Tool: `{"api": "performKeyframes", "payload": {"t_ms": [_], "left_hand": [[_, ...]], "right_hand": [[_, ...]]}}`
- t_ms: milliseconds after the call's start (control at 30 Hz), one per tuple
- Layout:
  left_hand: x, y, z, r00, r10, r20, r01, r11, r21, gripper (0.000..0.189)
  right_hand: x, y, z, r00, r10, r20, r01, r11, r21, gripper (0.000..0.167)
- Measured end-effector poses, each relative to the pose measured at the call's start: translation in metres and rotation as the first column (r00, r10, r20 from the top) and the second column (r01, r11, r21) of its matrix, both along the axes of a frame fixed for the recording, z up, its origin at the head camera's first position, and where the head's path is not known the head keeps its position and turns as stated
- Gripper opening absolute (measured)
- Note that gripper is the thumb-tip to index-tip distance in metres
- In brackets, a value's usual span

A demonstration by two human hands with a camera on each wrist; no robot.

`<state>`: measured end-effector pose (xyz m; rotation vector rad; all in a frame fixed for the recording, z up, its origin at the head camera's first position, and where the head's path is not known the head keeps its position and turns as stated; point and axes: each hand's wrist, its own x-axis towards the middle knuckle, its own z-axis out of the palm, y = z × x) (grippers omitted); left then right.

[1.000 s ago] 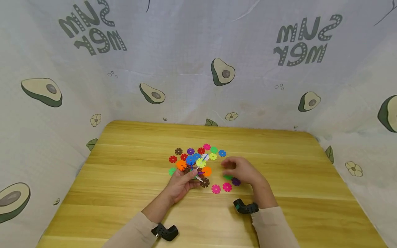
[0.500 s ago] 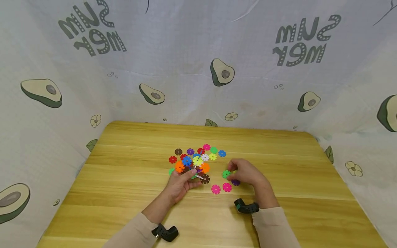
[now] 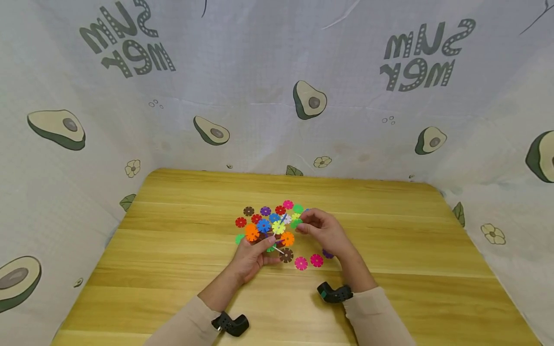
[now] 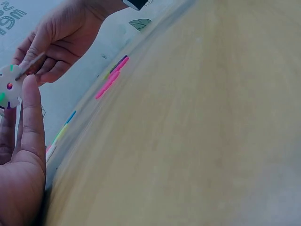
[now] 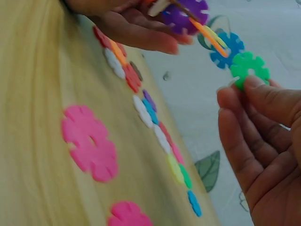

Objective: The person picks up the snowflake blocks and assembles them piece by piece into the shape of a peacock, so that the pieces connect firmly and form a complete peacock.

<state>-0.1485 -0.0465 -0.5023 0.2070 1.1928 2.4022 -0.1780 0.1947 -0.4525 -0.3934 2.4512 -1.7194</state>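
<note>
In the head view my left hand grips a cluster of slotted plastic discs joined at angles, with a blue disc, an orange disc and a yellow disc showing. My right hand pinches a single green slotted disc between thumb and fingers, beside the cluster's right side. In the right wrist view a purple disc of the cluster is near the left fingers. A white disc of the cluster appears in the left wrist view. The left palm hides part of the cluster.
Loose discs of several colours lie behind the hands on the wooden table. Two pink discs, one of them this pink disc, lie in front, with a purple disc near the right wrist. A printed curtain hangs behind the table.
My right hand has picked up the green disc from the right side of the table and carried it left and away from me toward the cluster. The left hand stays in place, tilting the cluster slightly.
</note>
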Motion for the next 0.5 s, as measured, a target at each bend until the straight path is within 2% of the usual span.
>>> {"api": "performKeyframes", "payload": {"t_ms": [133, 500], "left_hand": [[0.0, -0.001, 0.001, 1.0, -0.022, 0.006, 0.022, 1.0, -0.022, 0.022], [0.0, -0.004, 0.001, 0.998, -0.062, -0.033, 0.062, 0.998, -0.012, 0.019]], "right_hand": [[0.001, -0.009, 0.0, 1.0, 0.008, 0.001, -0.008, 0.999, -0.054, 0.013], [0.004, -0.015, -0.001, 0.999, -0.049, -0.023, 0.05, 0.998, 0.026, 0.009]]}}
